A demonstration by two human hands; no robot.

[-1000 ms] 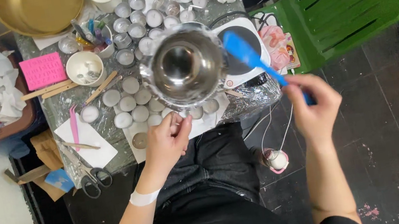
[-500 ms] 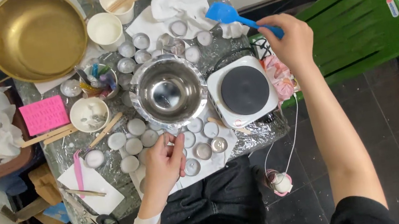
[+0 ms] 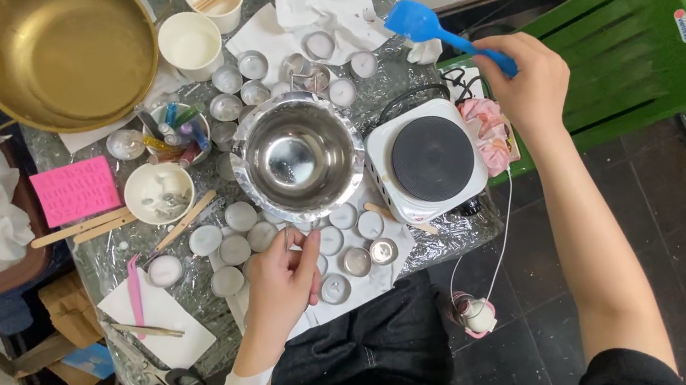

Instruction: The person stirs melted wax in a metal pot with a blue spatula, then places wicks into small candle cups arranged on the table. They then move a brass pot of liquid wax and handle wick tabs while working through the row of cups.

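Left hand [image 3: 280, 285] rests on the surface [image 3: 451, 230] among small round tins [image 3: 345, 262], fingers loosely curled, gripping nothing visible. Steel bowl [image 3: 297, 156] stands just above it, hotplate [image 3: 429, 160] beside. Right hand [image 3: 529, 82], fingers closed, holds the blue spatula [image 3: 437, 33] raised over the far edge.

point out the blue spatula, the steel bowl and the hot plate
blue spatula [image 3: 419, 23], head view, on the flat blade
steel bowl [image 3: 297, 156], head view, on the inside bottom
hot plate [image 3: 430, 146], head view, on the dark round burner
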